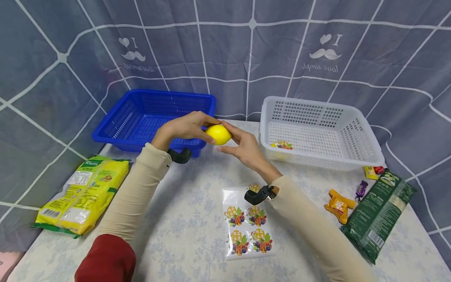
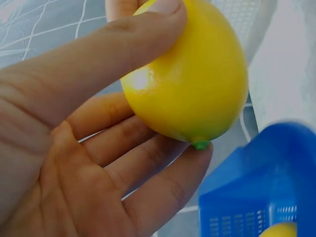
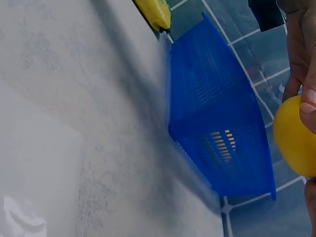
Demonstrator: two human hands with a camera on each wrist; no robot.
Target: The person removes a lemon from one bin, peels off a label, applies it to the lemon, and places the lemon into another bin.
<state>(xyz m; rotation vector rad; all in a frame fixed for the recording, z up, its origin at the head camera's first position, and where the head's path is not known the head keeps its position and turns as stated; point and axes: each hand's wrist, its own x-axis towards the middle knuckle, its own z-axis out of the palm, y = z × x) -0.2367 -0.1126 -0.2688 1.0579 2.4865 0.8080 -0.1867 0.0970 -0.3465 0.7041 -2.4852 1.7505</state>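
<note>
A yellow lemon [image 1: 219,134] with a green stem tip is held up above the table, between the two baskets. My left hand [image 1: 188,127] grips it from the left, its thumb [image 2: 148,37] across the skin and the fingers behind. At the lemon's other end, my right hand [image 1: 244,147] holds it with the index finger on top and the thumb below. In the right wrist view the lemon [image 3: 294,136] is cut off at the edge, with most of the right hand out of frame. Below lies a sheet of fruit stickers [image 1: 230,197].
A blue basket [image 1: 119,135] stands back left, with a yellow object [image 2: 280,230] inside. The white basket [image 1: 317,156] back right contains a fruit-printed sticker [image 1: 283,145]. A yellow Knorr bag [image 1: 84,196] lies left; a green packet [image 1: 380,213] and small wrapped snacks [image 1: 339,205] lie right.
</note>
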